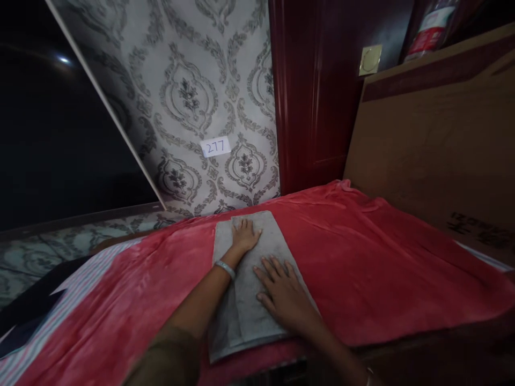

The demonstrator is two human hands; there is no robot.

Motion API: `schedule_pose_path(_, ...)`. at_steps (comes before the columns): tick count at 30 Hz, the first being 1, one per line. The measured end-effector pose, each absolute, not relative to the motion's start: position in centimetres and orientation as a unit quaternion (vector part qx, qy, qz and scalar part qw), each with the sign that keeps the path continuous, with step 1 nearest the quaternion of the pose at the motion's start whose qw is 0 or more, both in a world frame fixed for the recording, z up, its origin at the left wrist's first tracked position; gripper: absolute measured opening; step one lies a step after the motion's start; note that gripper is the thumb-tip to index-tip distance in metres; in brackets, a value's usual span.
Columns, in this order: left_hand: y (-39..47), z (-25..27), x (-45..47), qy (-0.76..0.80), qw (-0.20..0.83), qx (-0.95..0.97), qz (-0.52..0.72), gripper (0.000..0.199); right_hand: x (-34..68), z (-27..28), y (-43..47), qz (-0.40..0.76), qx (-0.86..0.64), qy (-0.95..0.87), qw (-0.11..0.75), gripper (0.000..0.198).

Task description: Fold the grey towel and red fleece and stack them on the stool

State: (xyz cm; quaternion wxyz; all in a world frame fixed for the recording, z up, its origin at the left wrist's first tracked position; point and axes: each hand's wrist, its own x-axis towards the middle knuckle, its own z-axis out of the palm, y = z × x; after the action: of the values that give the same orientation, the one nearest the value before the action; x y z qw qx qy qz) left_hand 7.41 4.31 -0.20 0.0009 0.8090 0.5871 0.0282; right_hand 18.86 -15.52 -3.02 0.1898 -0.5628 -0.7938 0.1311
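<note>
A grey cloth [261, 257], folded into a long strip, lies on a red plush blanket [346, 252]. My left hand [244, 236] rests flat on the cloth near its far end, fingers spread. Closer to me and to the right, my right hand [284, 292] presses flat on the same cloth with its fingers apart. Along the cloth's left side a lower layer shows past the edge of the upper one. Neither hand grips anything. A bracelet circles my left wrist.
Behind the blanket stands a patterned wall with a paper label [215, 146] reading 277. A large cardboard box [434, 139] borders the right, with a bottle [430, 32] by its top edge. A dark screen [64, 128] fills the left. Striped fabric [86, 279] shows beneath the blanket.
</note>
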Motion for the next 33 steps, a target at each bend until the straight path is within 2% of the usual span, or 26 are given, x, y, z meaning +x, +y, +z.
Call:
schedule_pose_path(7, 2.0, -0.6, 5.3, 0.608, 0.008, 0.793, 0.048, 0.062, 19.9, -3.0, -14.4, 0.147, -0.557, -0.798, 0.178, 0.065)
schedule_pose_path(10, 2.1, -0.8, 5.4, 0.619, -0.004, 0.783, 0.065, 0.059, 20.9, -2.1, -11.0, 0.164, -0.557, -0.780, 0.236, 0.066)
schedule_pose_path(13, 2.4, -1.2, 5.4, 0.618, -0.017, 0.783, 0.076, 0.060, 20.3, -0.4, -6.2, 0.128, -0.584, -0.752, 0.279, 0.062)
schedule_pose_path(17, 2.5, -1.5, 5.3, 0.608, -0.018, 0.791, 0.066, 0.059, 17.9, 0.6, -0.7, 0.088, -0.606, -0.760, 0.219, 0.062)
schedule_pose_path(23, 2.6, -1.6, 5.3, 0.605, -0.025, 0.795, 0.050, 0.058, 18.1, -1.7, 2.9, 0.099, -0.613, -0.768, 0.154, 0.055)
schedule_pose_path(33, 2.8, -2.0, 5.3, 0.611, -0.010, 0.789, 0.059, 0.059, 20.0, -2.5, 4.9, 0.123, -0.739, -0.648, 0.137, 0.075)
